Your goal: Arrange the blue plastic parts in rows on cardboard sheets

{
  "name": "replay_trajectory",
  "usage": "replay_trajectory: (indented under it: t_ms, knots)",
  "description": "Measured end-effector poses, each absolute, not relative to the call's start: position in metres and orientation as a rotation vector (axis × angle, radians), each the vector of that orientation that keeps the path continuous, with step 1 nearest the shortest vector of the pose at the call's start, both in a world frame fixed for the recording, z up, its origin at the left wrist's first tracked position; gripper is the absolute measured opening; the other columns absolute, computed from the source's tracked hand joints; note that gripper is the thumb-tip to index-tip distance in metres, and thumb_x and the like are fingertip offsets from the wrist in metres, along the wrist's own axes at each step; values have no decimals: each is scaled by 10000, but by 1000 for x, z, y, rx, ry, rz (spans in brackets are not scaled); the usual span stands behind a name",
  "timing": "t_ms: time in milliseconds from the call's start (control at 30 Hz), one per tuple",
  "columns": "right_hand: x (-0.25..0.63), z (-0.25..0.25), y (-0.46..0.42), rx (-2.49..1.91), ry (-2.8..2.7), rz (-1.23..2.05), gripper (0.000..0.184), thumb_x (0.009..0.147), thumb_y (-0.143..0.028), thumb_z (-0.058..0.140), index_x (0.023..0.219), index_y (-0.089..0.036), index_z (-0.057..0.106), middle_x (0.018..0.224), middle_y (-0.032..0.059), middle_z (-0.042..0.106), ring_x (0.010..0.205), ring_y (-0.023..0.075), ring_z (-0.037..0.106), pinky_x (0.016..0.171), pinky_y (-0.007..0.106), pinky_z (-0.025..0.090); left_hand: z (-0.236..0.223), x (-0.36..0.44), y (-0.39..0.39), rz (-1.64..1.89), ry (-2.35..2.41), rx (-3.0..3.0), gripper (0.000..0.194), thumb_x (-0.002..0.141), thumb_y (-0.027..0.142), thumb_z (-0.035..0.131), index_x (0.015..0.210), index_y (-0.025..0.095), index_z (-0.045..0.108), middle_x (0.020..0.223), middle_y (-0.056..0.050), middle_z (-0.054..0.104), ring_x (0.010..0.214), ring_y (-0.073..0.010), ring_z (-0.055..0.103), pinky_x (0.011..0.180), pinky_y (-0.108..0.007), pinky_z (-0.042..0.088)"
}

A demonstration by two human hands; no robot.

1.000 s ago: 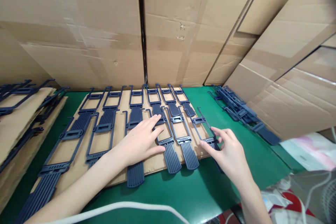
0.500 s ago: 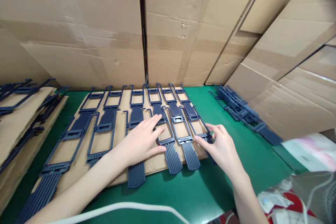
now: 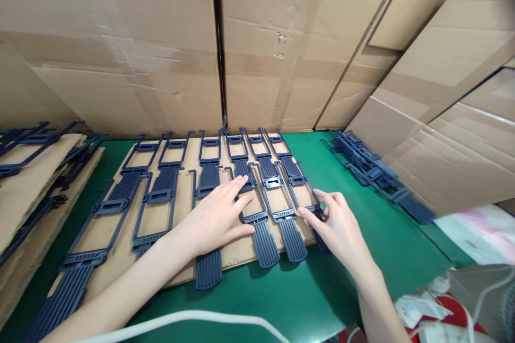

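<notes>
Dark blue plastic frames with hooked ends and ribbed plates lie in two overlapping rows on a cardboard sheet (image 3: 232, 254). My left hand (image 3: 219, 215) lies palm down with its fingers spread over the middle of the front row, its fingertips at a plastic frame (image 3: 255, 217). Whether it presses on that frame I cannot tell. At the right end of the row, my right hand (image 3: 340, 225) has its thumb and fingers closed on both sides of the last plastic frame (image 3: 296, 179). Part of that frame's ribbed plate is hidden behind the thumb.
A pile of similar frames (image 3: 374, 171) lies on the green table (image 3: 306, 295) at the right. Stacked cardboard layers with frames (image 3: 40, 171) stand at the left. Large cardboard boxes (image 3: 265, 64) wall off the back. A white cable (image 3: 193, 315) crosses the front.
The right-end frame has shifted very slightly left under my right hand. My left hand stays where it was.
</notes>
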State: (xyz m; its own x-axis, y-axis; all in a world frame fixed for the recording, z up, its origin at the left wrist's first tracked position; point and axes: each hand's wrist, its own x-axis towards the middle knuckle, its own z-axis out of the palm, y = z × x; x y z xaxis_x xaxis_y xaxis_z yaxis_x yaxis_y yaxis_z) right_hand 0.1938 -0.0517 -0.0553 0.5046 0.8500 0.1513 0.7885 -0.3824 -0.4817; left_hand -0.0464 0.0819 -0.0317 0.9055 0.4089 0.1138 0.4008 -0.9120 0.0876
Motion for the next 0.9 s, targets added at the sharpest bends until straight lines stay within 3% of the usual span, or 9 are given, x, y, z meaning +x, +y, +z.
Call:
replay_trajectory:
  t_ms: [200,500,900]
  knots:
    - [198,-54,-55,-2202,-1280,204,562,849,-584,450,1213,-170,559,980,79,529,692,154,547,657,304,451,-32,-46,82,248,621,2989,565,848,537,518,1246,136,533,1470,-199,280,1361,-335,270,1071,-492,323]
    - [199,-58,-58,-2221,-1366,171,586,801,-568,540,1236,-175,539,1058,69,536,888,185,550,739,295,456,-30,-45,81,183,645,3018,574,853,540,508,1261,137,521,1475,-204,267,1369,-326,254,1072,-478,325]
    - [196,-59,-54,-2264,-1387,91,584,822,-587,494,1205,-154,575,1035,87,542,881,204,555,742,314,458,-29,-47,80,193,641,3007,570,856,536,503,1257,131,523,1474,-212,261,1362,-331,269,1067,-486,327]
